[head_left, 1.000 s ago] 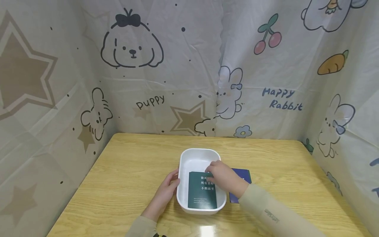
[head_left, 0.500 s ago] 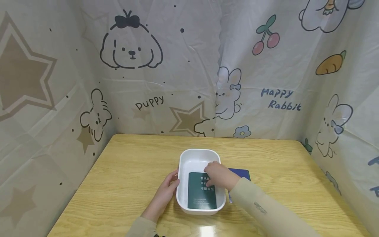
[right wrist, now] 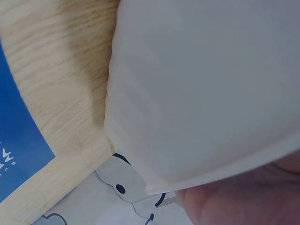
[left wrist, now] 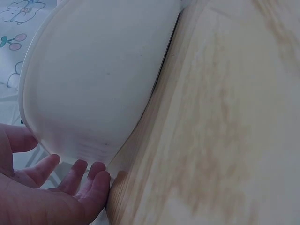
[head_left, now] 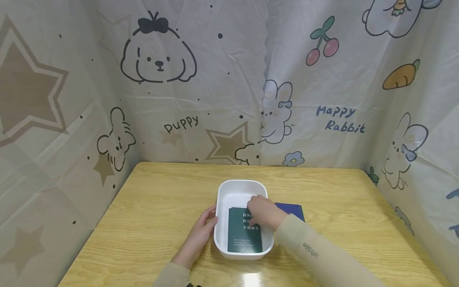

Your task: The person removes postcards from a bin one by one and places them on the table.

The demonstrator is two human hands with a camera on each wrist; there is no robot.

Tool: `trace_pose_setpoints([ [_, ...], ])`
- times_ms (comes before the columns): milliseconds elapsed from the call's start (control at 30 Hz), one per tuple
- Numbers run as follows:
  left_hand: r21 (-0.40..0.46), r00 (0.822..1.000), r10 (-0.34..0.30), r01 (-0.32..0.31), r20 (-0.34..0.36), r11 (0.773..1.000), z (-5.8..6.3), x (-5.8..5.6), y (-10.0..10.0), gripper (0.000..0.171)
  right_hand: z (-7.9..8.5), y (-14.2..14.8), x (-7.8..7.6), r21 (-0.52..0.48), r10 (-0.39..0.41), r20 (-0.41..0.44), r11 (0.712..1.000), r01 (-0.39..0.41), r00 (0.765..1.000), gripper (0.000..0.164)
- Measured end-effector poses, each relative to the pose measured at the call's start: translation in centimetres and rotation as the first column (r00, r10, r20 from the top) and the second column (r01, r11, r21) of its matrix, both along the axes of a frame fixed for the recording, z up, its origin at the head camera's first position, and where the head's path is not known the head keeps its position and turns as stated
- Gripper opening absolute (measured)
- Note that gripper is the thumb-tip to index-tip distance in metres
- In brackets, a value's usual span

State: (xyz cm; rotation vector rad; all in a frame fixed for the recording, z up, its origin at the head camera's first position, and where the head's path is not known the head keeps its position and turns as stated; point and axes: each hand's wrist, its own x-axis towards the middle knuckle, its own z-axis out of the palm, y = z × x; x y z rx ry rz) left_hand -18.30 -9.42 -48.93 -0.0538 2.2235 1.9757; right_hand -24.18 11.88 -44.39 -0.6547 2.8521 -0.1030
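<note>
A white plastic bin [head_left: 224,195] stands on the wooden table, and a dark green booklet [head_left: 242,239] with white lettering lies flat inside it. My left hand [head_left: 202,225] rests against the bin's left side. In the left wrist view its loosely bent fingers [left wrist: 77,176] touch the outer wall of the bin [left wrist: 93,79]. Over the right rim, my right hand [head_left: 265,211] reaches into the bin, with its bent fingers at the booklet's upper right. Whether they pinch it or only touch it is hidden. The right wrist view shows the bin's outer wall [right wrist: 201,93] and part of that hand [right wrist: 243,199].
A blue flat booklet [head_left: 294,209] lies on the table just right of the bin, partly covered by my right sleeve [head_left: 312,247]. The wooden tabletop [head_left: 165,199] extends on both sides. A printed cloth [head_left: 215,95] hangs behind and along the sides.
My right hand has shifted slightly left over the green booklet, and its sleeve covers more of the blue booklet. The left hand, bin and green booklet look unchanged.
</note>
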Motion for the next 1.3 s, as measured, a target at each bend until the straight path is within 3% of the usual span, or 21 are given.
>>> trace_pose_setpoints([
  [633,-0.005,1.0,-0.003,0.003,-0.006,1.0,0.1,0.0,-0.1,0.047,0.2,0.5,-0.5,-0.162,0.0,0.06,0.987,0.009,0.998,0.047],
  [900,0.001,1.0,-0.002,0.002,-0.003,1.0,0.1,0.0,-0.1,0.047,1.2,0.8,-0.8,-0.201,0.038,-0.02,0.979,-0.042,0.999,0.026],
  [1067,-0.009,1.0,0.002,-0.002,-0.001,1.0,0.0,0.0,0.0,0.047,1.9,1.2,-1.2,-0.317,0.051,0.005,0.947,-0.046,0.999,0.011],
  [1300,-0.006,1.0,0.01,-0.01,-0.011,1.0,0.0,-0.1,0.0,0.045,2.1,1.9,-1.5,-0.484,0.077,0.08,0.874,-0.029,0.994,0.011],
])
